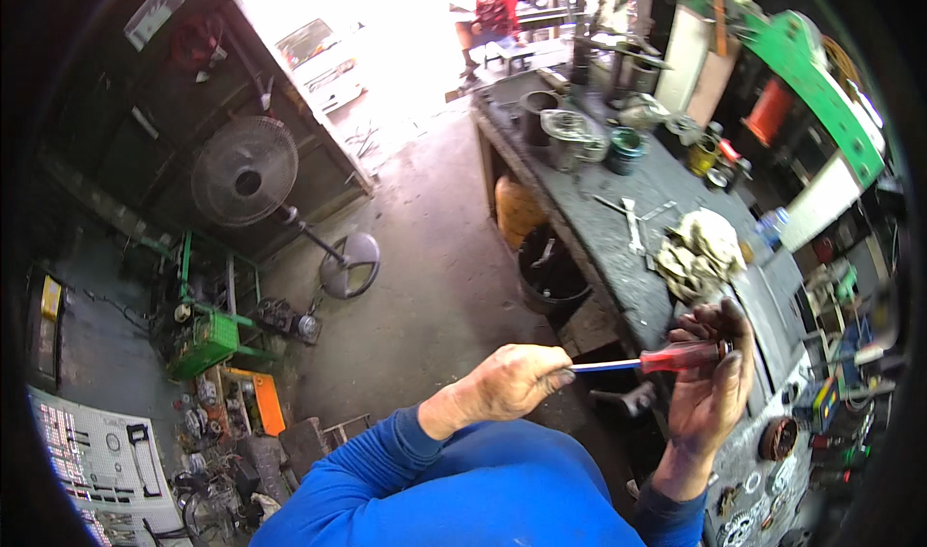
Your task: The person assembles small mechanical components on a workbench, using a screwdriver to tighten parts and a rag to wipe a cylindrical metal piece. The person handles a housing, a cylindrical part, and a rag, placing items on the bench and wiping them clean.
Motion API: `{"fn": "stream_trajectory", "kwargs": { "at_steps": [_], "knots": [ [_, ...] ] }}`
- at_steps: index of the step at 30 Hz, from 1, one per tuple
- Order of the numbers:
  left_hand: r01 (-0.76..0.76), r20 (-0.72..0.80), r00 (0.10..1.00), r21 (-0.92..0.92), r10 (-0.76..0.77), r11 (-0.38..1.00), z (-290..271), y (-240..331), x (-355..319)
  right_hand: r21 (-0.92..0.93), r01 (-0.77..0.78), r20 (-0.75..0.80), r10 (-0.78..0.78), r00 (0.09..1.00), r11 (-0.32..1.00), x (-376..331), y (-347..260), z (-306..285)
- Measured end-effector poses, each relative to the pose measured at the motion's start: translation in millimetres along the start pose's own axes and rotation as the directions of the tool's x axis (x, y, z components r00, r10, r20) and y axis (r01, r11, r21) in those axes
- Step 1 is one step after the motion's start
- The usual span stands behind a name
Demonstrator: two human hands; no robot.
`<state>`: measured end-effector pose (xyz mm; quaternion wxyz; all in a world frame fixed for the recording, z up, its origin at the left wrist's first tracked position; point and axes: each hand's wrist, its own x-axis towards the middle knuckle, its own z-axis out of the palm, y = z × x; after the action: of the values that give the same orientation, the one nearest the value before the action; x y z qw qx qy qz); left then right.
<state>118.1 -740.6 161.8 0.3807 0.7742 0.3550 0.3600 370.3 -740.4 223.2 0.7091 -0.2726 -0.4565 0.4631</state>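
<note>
A screwdriver [671, 359] with a red, see-through handle and a long pale shaft lies level between my two hands, in front of my blue top. My left hand [521, 378] is closed round the shaft's far end, so its tip is hidden. At the handle end, my right hand [710, 392] has its fingers curled and its thumb raised, with the handle's butt lying between them. Something small and dark shows at the butt, too hidden to name. Just beyond my right hand, a crumpled, stained rag [700, 252] lies on the dark workbench [603, 224].
Wrenches [632, 224], a blue-green jar [626, 151] and metal cylinders [539, 117] lie on the bench. Beneath its edge stands a black bin [552, 269]. Gears and rings [744, 528] lie at lower right. A pedestal fan [246, 175] stands left; a person in red [495, 11] sits outside.
</note>
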Motion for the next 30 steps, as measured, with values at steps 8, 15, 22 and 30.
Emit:
{"fn": "stream_trajectory", "kwargs": {
  "at_steps": [8, 15, 22, 30],
  "knots": [
    [0.359, 0.181, 0.928, -0.205, -0.325, 0.911, -106.5, -103.5, -25.1, 0.434, -0.264, 0.059, 0.265, 0.962, 0.861, 95.1, 103.3, 106.0],
    [0.425, 0.132, 0.891, 0.091, -0.434, 0.901, -174.0, -204.1, 16.6, 0.047, 0.178, -0.037, -0.176, 0.984, 0.983, 230.9, 114.0, 100.1],
    [0.161, 0.055, 0.982, 0.261, -0.181, 0.952, -215.0, -270.4, 166.9, -0.130, 0.204, -0.056, -0.213, 0.976, 0.970, 341.8, 214.7, 100.8],
    [-0.099, 0.099, 0.993, 0.343, 0.069, 0.934, -223.9, -319.3, 335.2, -0.147, 0.203, -0.071, -0.215, 0.974, 0.968, 388.6, 264.1, 114.3]
  ]
}}
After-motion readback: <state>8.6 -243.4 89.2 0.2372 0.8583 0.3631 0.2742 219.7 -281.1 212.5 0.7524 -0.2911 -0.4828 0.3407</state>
